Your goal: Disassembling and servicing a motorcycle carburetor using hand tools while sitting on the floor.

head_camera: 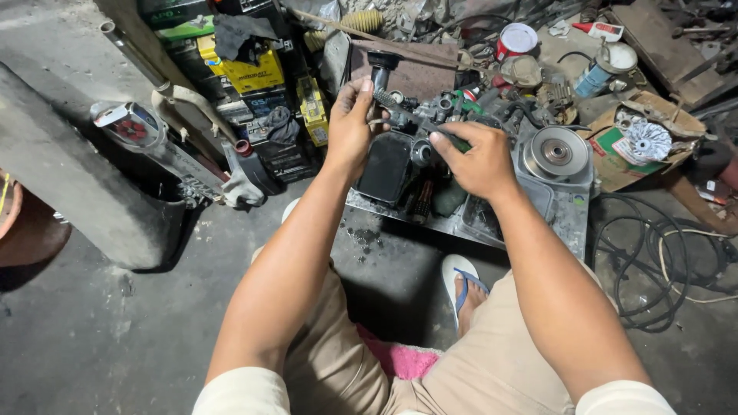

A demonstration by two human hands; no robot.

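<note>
Head view shows our left hand (350,123) closed around a dark metal part (382,77), upright above its fingers. Our right hand (477,157) grips a green-handled tool (419,123), whose long axis slants up-left to that part, spanning both hands.

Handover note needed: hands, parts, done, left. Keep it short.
Left hand: closed around a black cylindrical part with a coil spring, held upright over the tray.
Right hand: gripping a green-handled tool, its tip hidden at the metal assembly.
Parts: both are above the metal tray on the floor, which holds dark greasy parts; a round pulley sits at its right end. A cardboard box with a fan-like part lies further right.
Done: cannot tell from this view.
Left: the part and tool are in hand, not yet set down.
</note>
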